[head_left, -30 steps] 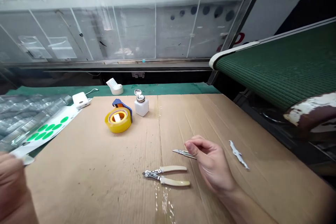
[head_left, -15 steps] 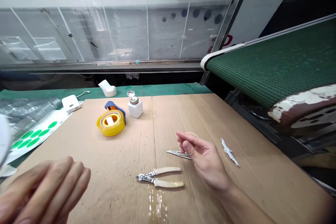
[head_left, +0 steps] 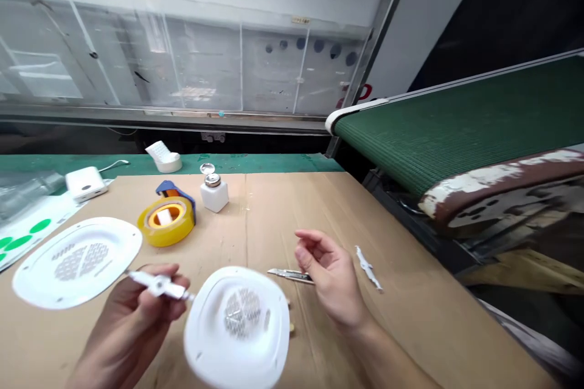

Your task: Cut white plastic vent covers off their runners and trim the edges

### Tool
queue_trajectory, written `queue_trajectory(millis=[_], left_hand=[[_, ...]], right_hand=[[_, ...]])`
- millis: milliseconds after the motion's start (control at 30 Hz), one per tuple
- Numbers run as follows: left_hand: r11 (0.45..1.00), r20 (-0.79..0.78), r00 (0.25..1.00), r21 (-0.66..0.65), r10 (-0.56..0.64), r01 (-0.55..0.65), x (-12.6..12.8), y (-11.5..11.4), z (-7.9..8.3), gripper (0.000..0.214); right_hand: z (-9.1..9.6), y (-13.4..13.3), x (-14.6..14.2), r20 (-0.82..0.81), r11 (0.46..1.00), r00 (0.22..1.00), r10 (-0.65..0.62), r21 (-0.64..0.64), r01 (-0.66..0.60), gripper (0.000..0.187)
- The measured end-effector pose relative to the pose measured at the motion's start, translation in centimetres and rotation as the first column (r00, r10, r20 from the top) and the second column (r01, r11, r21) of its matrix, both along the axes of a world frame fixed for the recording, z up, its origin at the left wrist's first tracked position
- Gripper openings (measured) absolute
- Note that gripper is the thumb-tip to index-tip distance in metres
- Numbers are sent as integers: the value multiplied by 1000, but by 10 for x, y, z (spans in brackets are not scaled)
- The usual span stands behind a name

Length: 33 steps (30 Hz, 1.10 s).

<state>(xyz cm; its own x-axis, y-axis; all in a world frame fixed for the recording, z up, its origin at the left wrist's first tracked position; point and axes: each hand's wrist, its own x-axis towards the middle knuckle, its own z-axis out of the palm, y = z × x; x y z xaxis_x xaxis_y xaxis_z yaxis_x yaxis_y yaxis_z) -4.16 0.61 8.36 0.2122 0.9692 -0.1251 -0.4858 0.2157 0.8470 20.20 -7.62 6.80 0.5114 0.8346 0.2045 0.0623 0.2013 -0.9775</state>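
My left hand (head_left: pixel 132 316) is closed on the thin runner (head_left: pixel 157 284) of a white plastic moulding, held above the cardboard. The runner joins two oval white covers with perforated centres, one at the left (head_left: pixel 77 261) and one near me (head_left: pixel 237 325). To the right, my right hand (head_left: pixel 331 279) rests on the cardboard with fingers loosely apart, holding nothing. A small metal knife (head_left: pixel 289 274) lies by its fingertips. The near cover hides most of the pliers; only a handle tip (head_left: pixel 292 328) shows.
On the cardboard sheet (head_left: pixel 274 206) lie a yellow tape roll (head_left: pixel 166 222), a white pump bottle (head_left: pixel 213 191) and a white plastic scrap (head_left: pixel 367 267). A white box (head_left: pixel 86 182) and a green-dot sticker sheet (head_left: pixel 22 237) sit at the left. A green conveyor belt (head_left: pixel 456 127) rises at the right.
My left hand has brought the white two-cover moulding into view over the cardboard, hiding the pliers. My right hand let go of the knife and opened. The view shifted right.
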Motion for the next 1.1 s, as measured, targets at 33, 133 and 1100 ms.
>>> queue_trajectory(millis=[33, 133, 1100], left_hand=[[1000, 0, 1000, 6, 4, -4, 3, 3, 4, 42], [998, 14, 999, 38, -42, 41, 7, 8, 2, 41], [947, 30, 965, 206, -260, 248, 2, 11, -8, 23]], right_hand=[[0, -1, -1, -19, 999, 999, 43, -13, -43, 33], [-1, -8, -6, -65, 966, 966, 252, -43, -255, 51], [-10, -25, -24, 334, 977, 918, 213, -82, -197, 88]])
